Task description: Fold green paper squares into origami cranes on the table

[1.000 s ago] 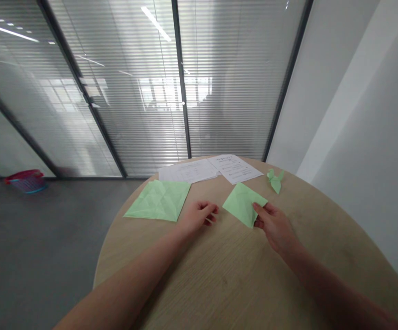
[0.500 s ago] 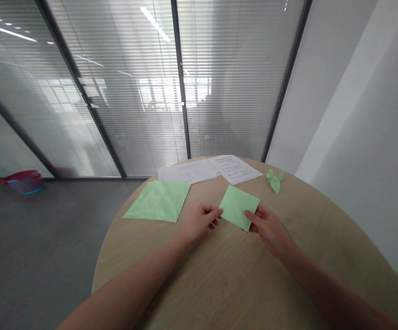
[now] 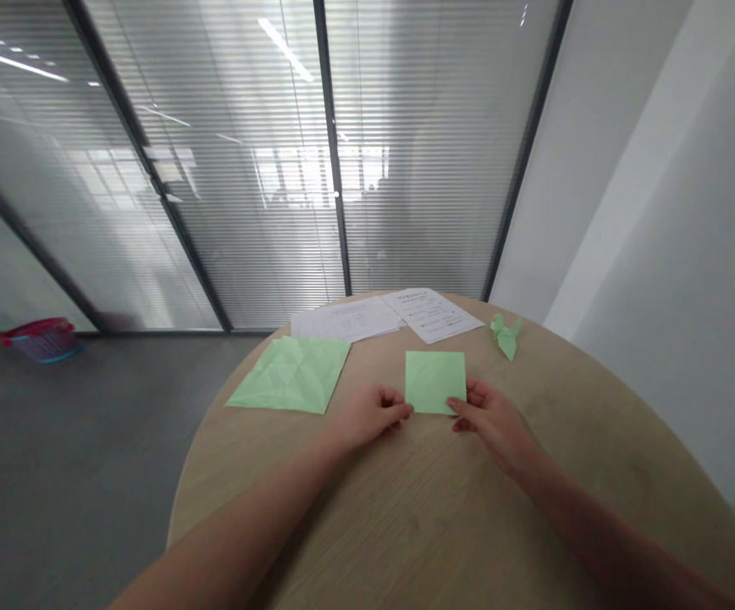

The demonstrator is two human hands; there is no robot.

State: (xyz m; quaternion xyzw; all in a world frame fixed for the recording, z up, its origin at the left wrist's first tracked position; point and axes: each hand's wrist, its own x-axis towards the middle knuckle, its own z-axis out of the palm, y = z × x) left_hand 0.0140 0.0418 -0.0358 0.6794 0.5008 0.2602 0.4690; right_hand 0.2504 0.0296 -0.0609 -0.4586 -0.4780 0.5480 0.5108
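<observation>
A small green paper square (image 3: 434, 381) is held between my two hands just above or on the tabletop; I cannot tell which. My left hand (image 3: 380, 413) pinches its lower left corner between thumb and fingers. At its lower right corner, my right hand (image 3: 485, 417) grips it with the thumb on top and the fingers behind. To the left lies a larger sheet of green paper (image 3: 295, 373), creased all over. Beyond my right hand stands a folded green origami figure (image 3: 505, 336).
The round wooden table (image 3: 406, 517) carries white sheets (image 3: 348, 320) at its far edge, with a printed page (image 3: 434, 315) beside them. Glass panels with blinds (image 3: 418, 195) rise behind it. A pink and blue basket (image 3: 43, 341) sits on the floor at left.
The small green paper square has turned from a tilted, diamond-like position to one with its edges roughly straight to me. Both hands keep hold of it; the other papers stay put.
</observation>
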